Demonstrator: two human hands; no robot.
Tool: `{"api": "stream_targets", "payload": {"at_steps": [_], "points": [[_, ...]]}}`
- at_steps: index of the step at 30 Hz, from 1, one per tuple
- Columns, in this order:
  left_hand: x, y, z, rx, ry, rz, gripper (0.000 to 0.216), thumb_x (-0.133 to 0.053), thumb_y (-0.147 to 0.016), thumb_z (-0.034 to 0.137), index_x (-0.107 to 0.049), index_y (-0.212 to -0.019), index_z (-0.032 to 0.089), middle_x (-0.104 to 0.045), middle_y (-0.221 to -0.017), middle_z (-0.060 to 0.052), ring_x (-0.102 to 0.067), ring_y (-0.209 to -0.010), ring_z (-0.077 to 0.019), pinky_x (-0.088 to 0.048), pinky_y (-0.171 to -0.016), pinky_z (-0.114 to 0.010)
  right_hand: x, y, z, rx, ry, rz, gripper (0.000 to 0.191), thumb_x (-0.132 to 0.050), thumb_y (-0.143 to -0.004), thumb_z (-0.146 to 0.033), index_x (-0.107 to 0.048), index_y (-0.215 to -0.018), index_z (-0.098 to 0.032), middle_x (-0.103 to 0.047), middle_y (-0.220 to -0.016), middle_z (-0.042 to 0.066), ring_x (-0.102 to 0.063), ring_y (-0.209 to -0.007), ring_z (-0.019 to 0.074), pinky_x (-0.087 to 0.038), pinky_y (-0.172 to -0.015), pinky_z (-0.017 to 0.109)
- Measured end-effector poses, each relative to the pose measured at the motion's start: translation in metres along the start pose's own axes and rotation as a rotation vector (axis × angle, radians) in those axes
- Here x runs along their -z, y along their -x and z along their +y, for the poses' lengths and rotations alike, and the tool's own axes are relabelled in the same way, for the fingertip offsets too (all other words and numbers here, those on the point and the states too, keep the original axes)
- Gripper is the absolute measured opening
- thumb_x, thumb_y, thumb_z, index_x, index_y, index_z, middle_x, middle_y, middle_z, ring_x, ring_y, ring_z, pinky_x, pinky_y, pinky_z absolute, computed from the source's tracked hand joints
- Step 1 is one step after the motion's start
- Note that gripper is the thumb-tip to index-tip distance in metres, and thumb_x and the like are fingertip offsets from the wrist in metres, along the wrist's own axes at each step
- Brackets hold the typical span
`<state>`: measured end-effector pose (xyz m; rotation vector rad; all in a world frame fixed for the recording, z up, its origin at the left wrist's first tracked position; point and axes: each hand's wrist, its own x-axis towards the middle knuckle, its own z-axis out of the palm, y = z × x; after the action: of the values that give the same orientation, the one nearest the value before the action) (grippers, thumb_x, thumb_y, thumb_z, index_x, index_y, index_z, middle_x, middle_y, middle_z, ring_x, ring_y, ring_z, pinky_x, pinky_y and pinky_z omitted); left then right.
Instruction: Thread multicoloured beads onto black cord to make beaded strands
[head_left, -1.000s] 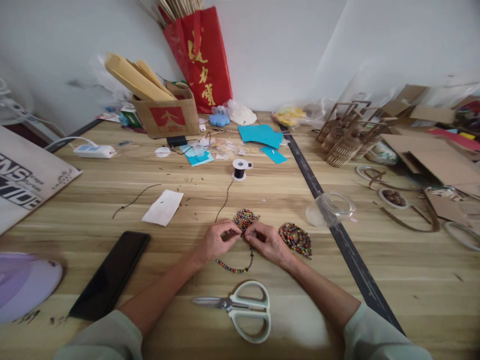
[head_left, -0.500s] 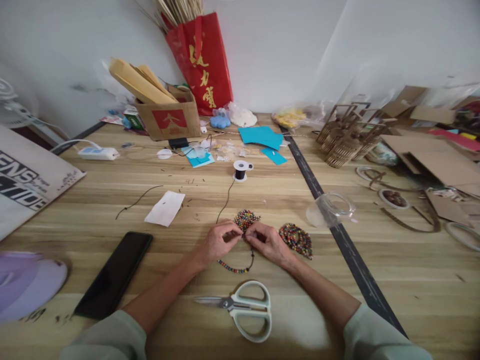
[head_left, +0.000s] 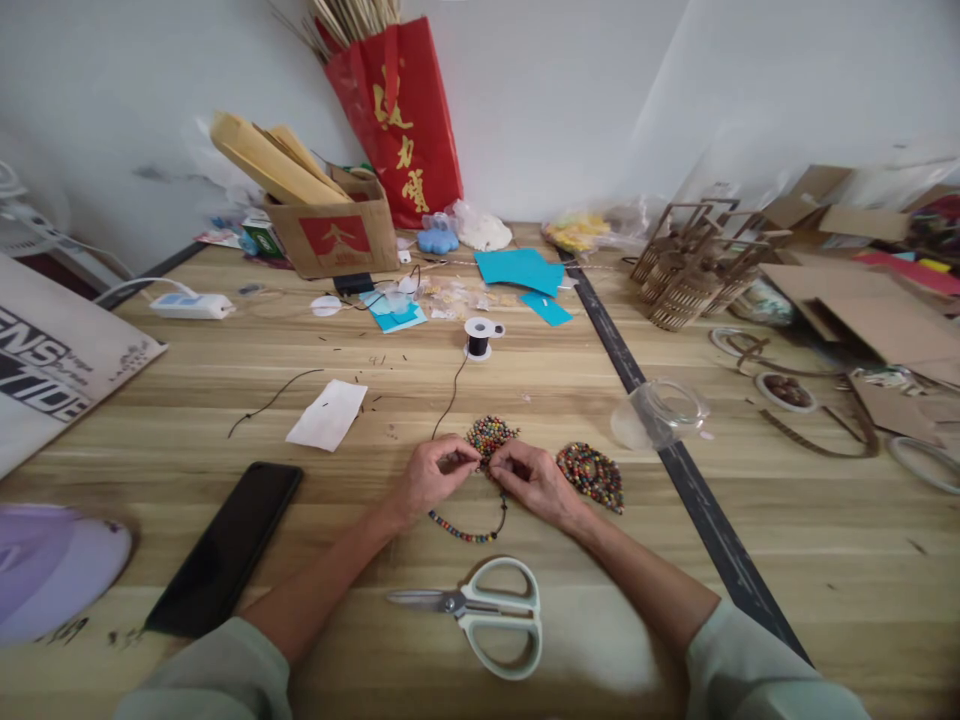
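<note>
My left hand (head_left: 429, 480) and my right hand (head_left: 534, 483) meet fingertip to fingertip at the middle of the wooden table (head_left: 787, 540), both pinched shut. Between them runs a dark cord that leads back to a small spool (head_left: 479, 337). A short strand of coloured beads (head_left: 469, 530) hangs in a curve on the cord just below my hands. One pile of mixed beads (head_left: 491, 436) lies right behind my fingers, a second pile (head_left: 592, 475) beside my right hand. What the right fingertips pinch is too small to name.
White-handled scissors (head_left: 487, 610) lie near my forearms. A black phone (head_left: 229, 545) sits at the left, with a white paper scrap (head_left: 328, 414) behind it. A tipped clear jar (head_left: 664, 412) rests right of the beads. Boxes, a red bag (head_left: 397, 110) and cardboard pieces crowd the back.
Both hands stay pinched at the same spot by the bead pile. Only the view shifts slightly.
</note>
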<state>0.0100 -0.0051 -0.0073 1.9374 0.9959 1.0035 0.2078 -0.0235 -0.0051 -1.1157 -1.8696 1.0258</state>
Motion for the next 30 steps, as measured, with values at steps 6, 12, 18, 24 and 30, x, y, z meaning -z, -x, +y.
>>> {"api": "stream_targets", "payload": {"at_steps": [6,12,18,24,30], "points": [[0.0008,-0.0010,0.0015,0.017,-0.004,-0.016,0.006,-0.063,-0.078,0.014,-0.068,-0.081,0.012,-0.069,-0.076,-0.006,-0.064,-0.071,-0.0146,-0.051,-0.067,-0.024,-0.0004,0.0001,0.0007,-0.001,-0.002,0.005,0.008,-0.056,-0.083,-0.016,-0.062,-0.078,-0.016,-0.055,-0.066,-0.002,-0.048,-0.057,0.0095,-0.035,-0.053,0.019],[-0.0019,-0.0007,0.0022,-0.037,-0.027,-0.009,0.006,-0.063,-0.078,0.012,-0.068,-0.079,0.013,-0.068,-0.076,-0.006,-0.064,-0.074,-0.0155,-0.050,-0.070,-0.026,0.0004,0.0001,-0.0022,0.008,0.007,0.009,0.008,-0.056,-0.083,-0.015,-0.062,-0.078,-0.015,-0.056,-0.068,-0.001,-0.049,-0.060,0.0099,-0.036,-0.054,0.020],[-0.0028,-0.0008,0.0018,-0.064,-0.037,-0.006,0.007,-0.062,-0.078,0.011,-0.068,-0.078,0.014,-0.067,-0.076,-0.006,-0.063,-0.074,-0.0156,-0.050,-0.071,-0.026,0.0004,-0.0001,-0.0031,0.005,0.012,-0.001,0.008,-0.056,-0.082,-0.014,-0.062,-0.078,-0.015,-0.056,-0.067,-0.001,-0.049,-0.060,0.0099,-0.037,-0.055,0.020],[-0.0030,-0.0009,0.0007,-0.077,-0.048,-0.018,0.006,-0.061,-0.079,0.012,-0.068,-0.079,0.014,-0.067,-0.076,-0.006,-0.063,-0.073,-0.0149,-0.051,-0.070,-0.025,0.0003,-0.0002,-0.0018,0.022,0.024,-0.012,0.008,-0.056,-0.083,-0.016,-0.062,-0.079,-0.015,-0.056,-0.068,-0.001,-0.049,-0.061,0.0102,-0.038,-0.056,0.020],[-0.0037,-0.0005,0.0007,-0.080,-0.060,-0.020,0.006,-0.062,-0.079,0.012,-0.068,-0.078,0.014,-0.068,-0.076,-0.006,-0.064,-0.075,-0.0157,-0.051,-0.071,-0.026,0.0005,0.0000,-0.0010,0.026,0.038,-0.010,0.009,-0.056,-0.083,-0.017,-0.062,-0.078,-0.016,-0.056,-0.068,-0.001,-0.047,-0.059,0.0099,-0.037,-0.054,0.020]]}}
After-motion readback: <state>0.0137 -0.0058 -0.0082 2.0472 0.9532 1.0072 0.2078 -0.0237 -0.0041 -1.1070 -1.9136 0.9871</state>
